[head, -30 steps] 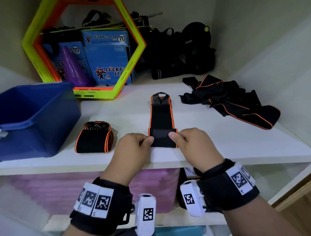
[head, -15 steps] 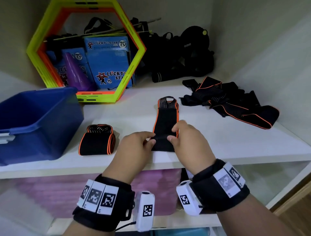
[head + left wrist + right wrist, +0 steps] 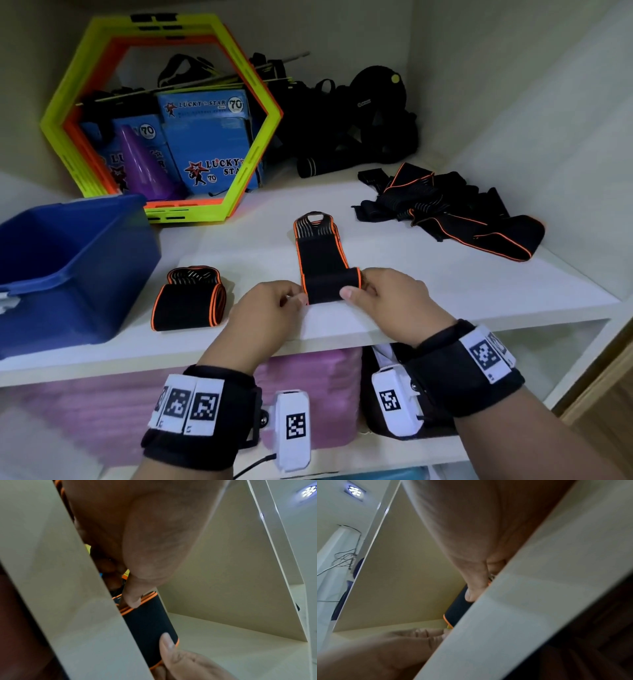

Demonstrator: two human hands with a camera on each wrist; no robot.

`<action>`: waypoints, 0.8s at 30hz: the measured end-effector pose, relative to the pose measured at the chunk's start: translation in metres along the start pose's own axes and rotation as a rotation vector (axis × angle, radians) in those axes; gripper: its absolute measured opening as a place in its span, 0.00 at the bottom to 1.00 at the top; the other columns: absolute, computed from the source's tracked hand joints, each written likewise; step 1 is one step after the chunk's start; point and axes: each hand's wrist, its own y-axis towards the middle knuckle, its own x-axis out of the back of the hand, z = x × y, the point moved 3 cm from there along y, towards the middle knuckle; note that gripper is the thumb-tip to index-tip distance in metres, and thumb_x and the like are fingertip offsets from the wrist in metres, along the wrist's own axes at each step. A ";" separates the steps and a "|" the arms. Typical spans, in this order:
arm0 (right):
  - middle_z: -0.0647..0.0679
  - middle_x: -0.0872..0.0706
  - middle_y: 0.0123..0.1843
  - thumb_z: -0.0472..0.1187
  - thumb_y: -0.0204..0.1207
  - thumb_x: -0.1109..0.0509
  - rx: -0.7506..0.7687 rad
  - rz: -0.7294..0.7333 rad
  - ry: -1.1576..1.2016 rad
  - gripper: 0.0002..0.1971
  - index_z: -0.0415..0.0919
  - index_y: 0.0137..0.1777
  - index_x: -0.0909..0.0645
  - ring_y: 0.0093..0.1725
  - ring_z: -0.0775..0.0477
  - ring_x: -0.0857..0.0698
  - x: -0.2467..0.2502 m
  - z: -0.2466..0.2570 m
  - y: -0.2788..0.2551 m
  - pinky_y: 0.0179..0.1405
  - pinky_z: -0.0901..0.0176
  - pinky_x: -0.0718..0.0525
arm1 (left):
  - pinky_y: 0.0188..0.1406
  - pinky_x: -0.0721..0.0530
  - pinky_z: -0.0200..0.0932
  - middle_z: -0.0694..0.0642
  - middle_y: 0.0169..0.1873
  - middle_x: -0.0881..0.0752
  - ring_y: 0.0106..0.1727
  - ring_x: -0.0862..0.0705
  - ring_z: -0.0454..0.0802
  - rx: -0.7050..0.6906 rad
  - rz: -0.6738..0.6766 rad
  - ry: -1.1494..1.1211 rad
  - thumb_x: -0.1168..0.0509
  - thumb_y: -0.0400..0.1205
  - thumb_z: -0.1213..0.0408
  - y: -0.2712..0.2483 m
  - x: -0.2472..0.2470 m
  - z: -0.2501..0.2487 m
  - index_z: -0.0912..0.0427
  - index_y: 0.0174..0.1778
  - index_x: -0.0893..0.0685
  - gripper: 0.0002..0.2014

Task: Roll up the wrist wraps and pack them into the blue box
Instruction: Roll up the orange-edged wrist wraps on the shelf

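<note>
A black wrist wrap with orange edging [image 3: 322, 255] lies lengthwise on the white shelf [image 3: 445, 291], its near end rolled into a short cylinder [image 3: 147, 626]. My left hand [image 3: 274, 308] pinches the roll's left end, thumb tip on the orange rim. My right hand [image 3: 390, 301] pinches the right end, thumb on the black fabric [image 3: 458, 609]. A finished rolled wrap [image 3: 190, 298] sits to the left. The blue box [image 3: 68, 267] stands at the far left, its inside mostly hidden. Several unrolled wraps [image 3: 452, 212] lie heaped at the back right.
A yellow and orange hexagon frame [image 3: 239, 161] leans at the back, with blue Lucky Star packs [image 3: 209, 144] and a purple cone [image 3: 140, 168] behind it. Black gear [image 3: 359, 126] fills the back corner. Pink items [image 3: 308, 387] sit on the shelf below.
The near end of the wrap has been turned over further away from me into a thicker roll, and both hands have shifted forward with it.
</note>
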 end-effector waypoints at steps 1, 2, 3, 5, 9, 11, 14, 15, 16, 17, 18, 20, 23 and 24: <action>0.53 0.24 0.31 0.65 0.81 0.40 -0.021 -0.026 0.010 0.23 0.49 0.33 0.30 0.37 0.49 0.23 -0.001 -0.001 0.001 0.44 0.50 0.30 | 0.40 0.20 0.44 0.41 0.23 0.19 0.31 0.22 0.44 0.029 -0.016 -0.004 0.37 0.84 0.55 0.000 -0.001 -0.002 0.43 0.35 0.15 0.12; 0.53 0.24 0.30 0.66 0.81 0.41 -0.023 -0.056 0.013 0.25 0.47 0.31 0.31 0.36 0.48 0.23 -0.002 -0.002 0.002 0.44 0.50 0.30 | 0.44 0.19 0.45 0.40 0.25 0.18 0.34 0.20 0.44 0.054 -0.032 -0.007 0.38 0.85 0.54 0.000 -0.002 -0.003 0.43 0.35 0.15 0.13; 0.52 0.25 0.29 0.67 0.81 0.42 -0.035 -0.068 0.008 0.26 0.47 0.31 0.31 0.35 0.48 0.24 -0.003 -0.001 0.002 0.43 0.50 0.31 | 0.49 0.18 0.47 0.40 0.26 0.17 0.35 0.19 0.43 0.076 -0.047 -0.009 0.38 0.85 0.54 -0.001 -0.003 -0.003 0.43 0.35 0.15 0.13; 0.51 0.26 0.28 0.67 0.82 0.44 -0.046 -0.088 -0.004 0.29 0.45 0.29 0.32 0.34 0.47 0.24 -0.005 0.000 0.001 0.41 0.51 0.31 | 0.54 0.20 0.50 0.38 0.22 0.19 0.35 0.20 0.43 0.113 -0.065 -0.014 0.38 0.85 0.52 -0.002 -0.005 -0.005 0.44 0.34 0.15 0.14; 0.50 0.29 0.25 0.67 0.82 0.45 -0.077 -0.118 -0.021 0.31 0.44 0.26 0.36 0.32 0.44 0.25 -0.006 0.003 0.001 0.38 0.51 0.32 | 0.47 0.27 0.51 0.46 0.15 0.26 0.31 0.25 0.51 0.153 -0.068 0.011 0.39 0.85 0.48 -0.001 -0.006 -0.006 0.54 0.30 0.18 0.21; 0.50 0.31 0.24 0.67 0.81 0.44 -0.083 -0.130 -0.018 0.32 0.44 0.24 0.38 0.30 0.44 0.27 -0.006 0.003 0.000 0.35 0.51 0.33 | 0.45 0.29 0.50 0.48 0.17 0.28 0.30 0.25 0.52 0.160 -0.079 0.019 0.38 0.85 0.46 -0.001 -0.006 -0.007 0.58 0.31 0.19 0.22; 0.50 0.32 0.23 0.66 0.80 0.41 -0.106 -0.132 0.014 0.32 0.44 0.23 0.38 0.29 0.45 0.28 -0.004 0.003 -0.003 0.33 0.52 0.32 | 0.46 0.27 0.50 0.48 0.18 0.27 0.30 0.24 0.51 0.159 -0.086 0.017 0.37 0.84 0.45 -0.001 -0.006 -0.006 0.59 0.35 0.14 0.22; 0.50 0.32 0.23 0.66 0.80 0.41 -0.118 -0.130 0.011 0.31 0.44 0.23 0.38 0.29 0.45 0.28 -0.005 0.003 -0.004 0.34 0.52 0.32 | 0.48 0.24 0.51 0.48 0.20 0.25 0.31 0.22 0.51 0.157 -0.090 0.016 0.36 0.83 0.44 -0.002 -0.006 -0.006 0.58 0.36 0.13 0.21; 0.51 0.31 0.24 0.66 0.80 0.41 -0.124 -0.138 -0.006 0.30 0.44 0.25 0.36 0.31 0.44 0.27 -0.006 0.003 -0.005 0.34 0.52 0.31 | 0.52 0.21 0.52 0.48 0.22 0.22 0.33 0.20 0.51 0.147 -0.099 0.011 0.35 0.82 0.44 -0.002 -0.006 -0.005 0.57 0.36 0.13 0.20; 0.51 0.27 0.27 0.66 0.80 0.40 -0.129 -0.155 -0.022 0.28 0.45 0.28 0.32 0.33 0.44 0.24 -0.006 0.003 -0.007 0.36 0.51 0.28 | 0.55 0.18 0.54 0.46 0.25 0.19 0.36 0.18 0.50 0.122 -0.121 0.007 0.34 0.81 0.45 -0.002 -0.007 -0.005 0.54 0.36 0.13 0.17; 0.51 0.23 0.33 0.66 0.79 0.39 -0.128 -0.194 -0.020 0.25 0.45 0.35 0.28 0.38 0.43 0.20 -0.007 0.003 -0.008 0.40 0.49 0.23 | 0.56 0.17 0.56 0.45 0.30 0.17 0.39 0.17 0.48 0.078 -0.160 0.000 0.32 0.80 0.46 -0.002 -0.007 -0.005 0.50 0.38 0.14 0.12; 0.50 0.20 0.48 0.63 0.77 0.33 -0.103 -0.284 0.048 0.20 0.47 0.54 0.27 0.48 0.43 0.18 -0.005 0.006 -0.012 0.49 0.43 0.17 | 0.56 0.17 0.54 0.42 0.45 0.17 0.48 0.16 0.47 -0.054 -0.224 -0.003 0.31 0.80 0.53 -0.005 -0.008 -0.009 0.43 0.50 0.14 0.05; 0.49 0.25 0.59 0.52 0.77 0.28 -0.002 -0.332 0.124 0.18 0.53 0.63 0.27 0.56 0.41 0.20 -0.004 0.011 -0.014 0.54 0.40 0.16 | 0.59 0.17 0.55 0.46 0.64 0.18 0.58 0.18 0.54 -0.311 -0.193 0.135 0.39 0.81 0.59 -0.004 -0.012 -0.012 0.48 0.68 0.16 0.19; 0.50 0.26 0.61 0.50 0.78 0.28 0.024 -0.338 0.116 0.15 0.53 0.63 0.24 0.57 0.42 0.21 -0.005 0.012 -0.014 0.55 0.41 0.17 | 0.60 0.17 0.55 0.46 0.67 0.18 0.59 0.19 0.55 -0.350 -0.160 0.179 0.42 0.80 0.63 -0.005 -0.014 -0.013 0.49 0.70 0.18 0.22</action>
